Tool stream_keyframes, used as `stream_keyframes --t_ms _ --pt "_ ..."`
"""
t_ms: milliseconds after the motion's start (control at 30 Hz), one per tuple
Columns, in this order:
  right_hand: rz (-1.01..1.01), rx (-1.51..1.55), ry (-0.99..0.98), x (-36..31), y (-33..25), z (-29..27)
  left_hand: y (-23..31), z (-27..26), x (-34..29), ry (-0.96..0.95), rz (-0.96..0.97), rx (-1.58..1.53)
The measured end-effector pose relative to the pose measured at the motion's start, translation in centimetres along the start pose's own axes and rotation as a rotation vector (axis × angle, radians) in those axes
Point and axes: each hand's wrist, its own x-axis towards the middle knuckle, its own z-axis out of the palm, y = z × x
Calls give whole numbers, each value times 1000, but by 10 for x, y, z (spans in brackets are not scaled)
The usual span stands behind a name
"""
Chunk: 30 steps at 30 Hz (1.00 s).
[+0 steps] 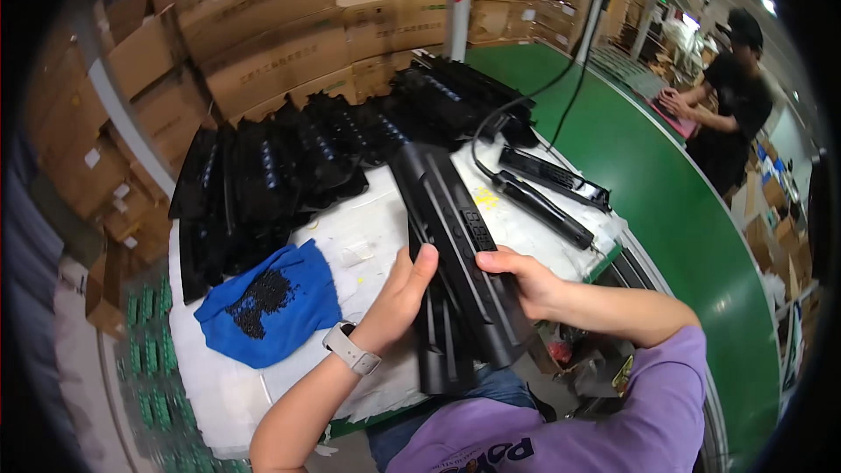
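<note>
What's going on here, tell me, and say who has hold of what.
A person is holding two long black casings, one overlapping the other, between the left hand and the right hand. A corded black tool lies on the white-covered table, to the right. To the left, small dark pieces sit on a blue cloth. More black parts are lined up behind. Across the green surface, a co-worker is at a separate spot.
</note>
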Motion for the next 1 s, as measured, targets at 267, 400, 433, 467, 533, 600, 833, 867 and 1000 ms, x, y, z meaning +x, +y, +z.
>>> stream_keyframes --t_ms 267,400,433,467,533,600,833,867,1000 --pt "-323 526 199 -19 38 -55 37 77 48 212 -1 276" --pt "-655 512 324 -46 18 -54 40 111 82 -2 98 55" --pt "-748 502 435 -51 7 -47 39 118 92 -80 98 -6" --pt "-849 447 489 -61 -2 -54 41 128 100 -147 129 -29" --pt "-982 338 519 -92 -10 -101 45 151 109 -294 129 -105" --pt "-1077 389 641 -106 -21 -121 39 170 114 -407 109 -146" --pt "-1386 525 647 -148 -60 -209 9 216 163 -302 330 -210" --pt "-1419 547 682 -161 -68 -227 4 216 162 -316 285 -163" --pt "-1280 603 796 -225 -102 -301 -26 187 136 -350 284 54"
